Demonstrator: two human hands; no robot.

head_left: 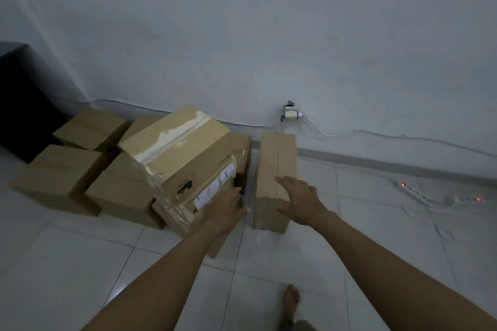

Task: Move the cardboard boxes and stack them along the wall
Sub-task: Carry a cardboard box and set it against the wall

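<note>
A cluster of plain brown cardboard boxes (56, 169) is sitting on the pale tiled floor (80, 263), close against the white wall (242, 35). The tallest, a taped box (174, 148), is resting tilted on top of the others, its lid showing a wide strip of shiny, partly peeled tape; a white label (215, 188) is showing on the face turned toward the person. Just beside it on the right, a narrow box (274, 164) is lying lengthwise, its far end pointing at the wall.

The left hand (226, 209) is pressing against the labelled face with straight, unclenched fingers. The right hand (298, 199) is lying spread over the near end of the narrow box, fingers loose on top and thumb hanging over the front edge, not clenched.

A lit power strip (441, 196) is lying on the floor to the right, and a bare foot (291, 301) is standing below
</note>
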